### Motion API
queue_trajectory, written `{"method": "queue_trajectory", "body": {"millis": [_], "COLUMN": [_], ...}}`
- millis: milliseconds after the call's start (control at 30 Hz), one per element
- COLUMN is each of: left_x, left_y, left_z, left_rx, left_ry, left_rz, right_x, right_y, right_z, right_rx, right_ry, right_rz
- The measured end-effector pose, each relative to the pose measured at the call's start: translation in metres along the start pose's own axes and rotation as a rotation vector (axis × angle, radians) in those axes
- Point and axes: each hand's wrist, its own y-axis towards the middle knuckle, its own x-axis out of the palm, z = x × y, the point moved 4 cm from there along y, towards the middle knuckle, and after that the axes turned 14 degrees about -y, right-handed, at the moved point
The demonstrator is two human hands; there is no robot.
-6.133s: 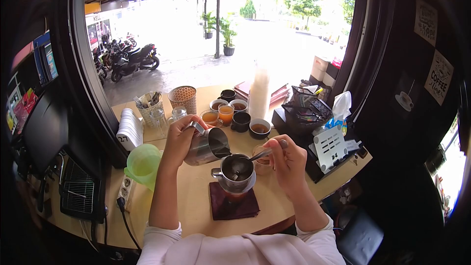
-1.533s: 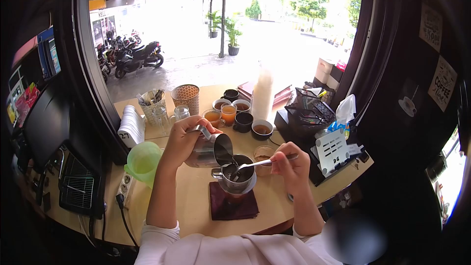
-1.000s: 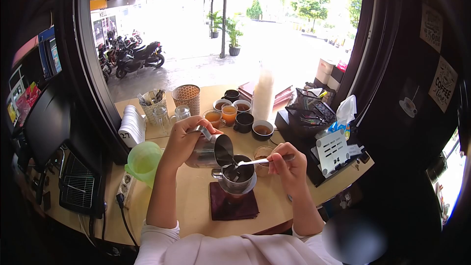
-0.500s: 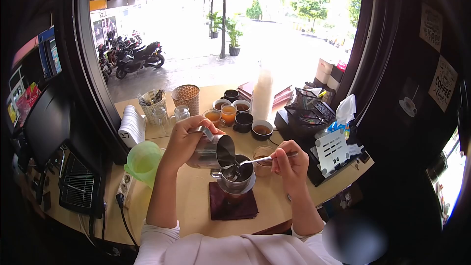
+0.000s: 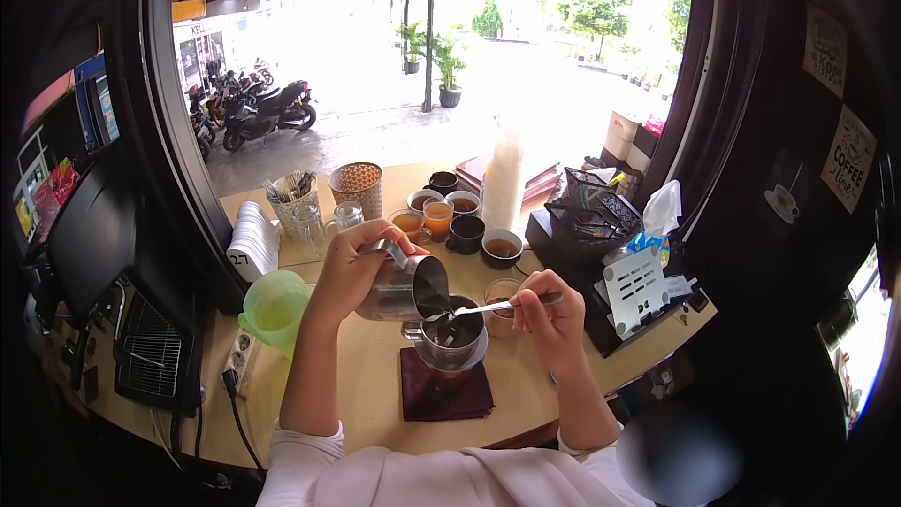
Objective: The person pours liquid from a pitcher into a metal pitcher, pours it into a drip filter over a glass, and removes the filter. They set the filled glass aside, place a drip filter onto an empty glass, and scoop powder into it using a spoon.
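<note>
My left hand point(image 5: 355, 268) is closed round the handle of a steel pitcher point(image 5: 389, 293), which is tilted to the right. Its lip hangs over a metal coffee dripper point(image 5: 457, 336) that rests on top of a cup standing on a folded dark cloth point(image 5: 427, 399). A thin stream seems to leave the lip and meet the tip of a spoon point(image 5: 497, 306). The handle of that spoon is pinched in my right hand point(image 5: 554, 316), with its tip above the dripper. Behind the right fingers stands a small glass point(image 5: 501, 317), partly hidden.
Farther back are several cups, including a glass of orange drink point(image 5: 437, 218) and a black cup point(image 5: 502, 249). A green plastic jug point(image 5: 277, 310) and a power strip point(image 5: 240, 357) lie left. A black stand point(image 5: 577, 296) is at right; a coffee machine point(image 5: 155, 347) stands far left.
My right hand and the spoon have shifted slightly left, with the spoon tip nearer the pitcher's lip. The pitcher stays tilted in nearly the same place.
</note>
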Motion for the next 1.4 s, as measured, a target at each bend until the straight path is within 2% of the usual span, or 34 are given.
{"method": "queue_trajectory", "body": {"millis": [100,300,400,500,600,700,800,900,1100,1200,1400], "left_x": [0.002,0.003,0.003,0.003,0.007,0.003,0.002,0.003,0.002,0.006,0.003], "left_y": [-0.001,-0.002,-0.002,-0.002,-0.003,-0.001,-0.001,0.000,0.001,0.000,0.001], "left_z": [0.002,0.004,0.004,0.006,0.009,0.003,0.001,0.001,0.002,0.007,0.006], "left_rx": [-0.014,-0.035,-0.014,0.002,-0.016,-0.028,-0.016,-0.001,-0.024,-0.029,-0.029], "left_ry": [-0.030,-0.046,-0.051,-0.004,0.033,-0.027,-0.039,-0.003,-0.001,0.048,0.038], "left_rz": [-0.002,-0.011,-0.018,-0.011,0.029,-0.001,-0.013,-0.010,0.017,0.035,0.005], "right_x": [0.001,0.003,0.003,0.001,0.003,0.003,0.000,0.001,-0.003,0.000,-0.005], "right_y": [0.000,-0.001,-0.001,-0.003,-0.002,-0.003,-0.003,-0.004,-0.007,-0.005,-0.009], "right_z": [-0.002,0.004,0.003,0.008,0.005,0.003,0.003,0.008,0.009,0.001,0.013], "right_rx": [0.063,0.050,0.084,0.098,0.075,0.067,0.100,0.077,0.104,0.114,0.113], "right_ry": [0.231,-0.029,0.202,0.122,0.026,0.119,0.079,0.095,0.171,0.149,0.150], "right_rz": [0.077,-0.005,0.079,0.138,0.018,0.025,0.092,0.044,0.123,0.039,0.111]}}
